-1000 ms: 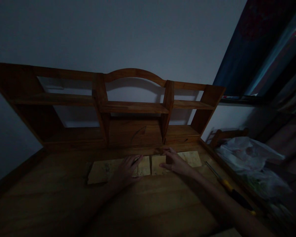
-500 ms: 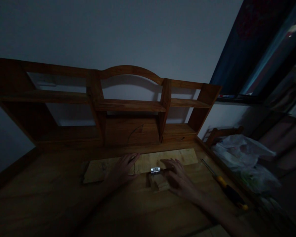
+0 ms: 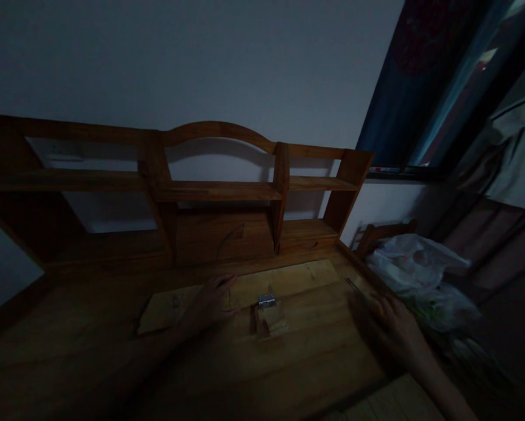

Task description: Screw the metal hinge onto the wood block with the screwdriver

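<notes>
A long pale wooden plank [image 3: 284, 282] lies across the wooden desk. My left hand [image 3: 212, 301] grips the plank left of its middle, fingers toward the far edge and thumb near the front edge. A small shiny metal hinge [image 3: 266, 300] sits at the plank's front edge, with a short wood block [image 3: 273, 320] under its near side. At the right, my right hand [image 3: 394, 321] is closed over the handle of a screwdriver [image 3: 353, 285]. Its fingers are blurred and cover most of the handle; the shaft points away to the left.
A wooden shelf unit [image 3: 225, 190] stands along the back of the desk. Beyond the raised right edge are plastic bags [image 3: 420, 257] and a chair back [image 3: 383, 232]. Another pale board [image 3: 389, 403] lies at the near right. The room is dim.
My right hand has left the hinge and wood block and moved right onto the screwdriver. My left hand stays on the plank. The view has shifted slightly to the right.
</notes>
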Available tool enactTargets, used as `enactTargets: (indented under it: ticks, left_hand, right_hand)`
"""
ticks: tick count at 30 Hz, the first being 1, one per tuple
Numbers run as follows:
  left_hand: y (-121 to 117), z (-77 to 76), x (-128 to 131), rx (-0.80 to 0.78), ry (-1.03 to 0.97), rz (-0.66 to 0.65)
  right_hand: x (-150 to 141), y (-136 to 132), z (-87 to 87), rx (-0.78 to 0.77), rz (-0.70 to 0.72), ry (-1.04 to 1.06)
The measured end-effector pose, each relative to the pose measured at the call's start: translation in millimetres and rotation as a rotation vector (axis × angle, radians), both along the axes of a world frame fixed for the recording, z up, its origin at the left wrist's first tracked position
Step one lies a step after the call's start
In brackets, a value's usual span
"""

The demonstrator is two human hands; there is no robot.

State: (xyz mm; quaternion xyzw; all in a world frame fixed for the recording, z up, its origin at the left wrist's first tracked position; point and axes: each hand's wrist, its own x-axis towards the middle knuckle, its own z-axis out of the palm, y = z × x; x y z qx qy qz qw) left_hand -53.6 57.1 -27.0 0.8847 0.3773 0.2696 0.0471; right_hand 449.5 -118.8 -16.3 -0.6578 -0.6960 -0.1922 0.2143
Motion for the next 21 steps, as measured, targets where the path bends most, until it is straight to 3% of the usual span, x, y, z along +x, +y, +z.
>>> enactTargets:
  ticks: [4, 7, 10, 21]
  left_hand:
    - [5.7, -5.2, 12.6, -0.026, -0.057, 0.016]
    - [8.6, -5.6, 34.6, -0.072, -0.092, 0.045]
    - [9.3, 0.5, 62.2, -0.121, -0.114, 0.06]
    - [20.9, 25.7, 184.3, -0.167, -0.274, -0.025]
  right_hand:
    - [21.4, -24.8, -29.7, -0.005, -0.167, 0.063]
    - [26.9, -33.1, -48.3, -0.02, -0.191, 0.141]
    - [33.5, -36.6, -61.7, 0.061, -0.168, 0.173]
    - [28.1, -54.0, -64.0, 0.096, -0.187, 0.257]
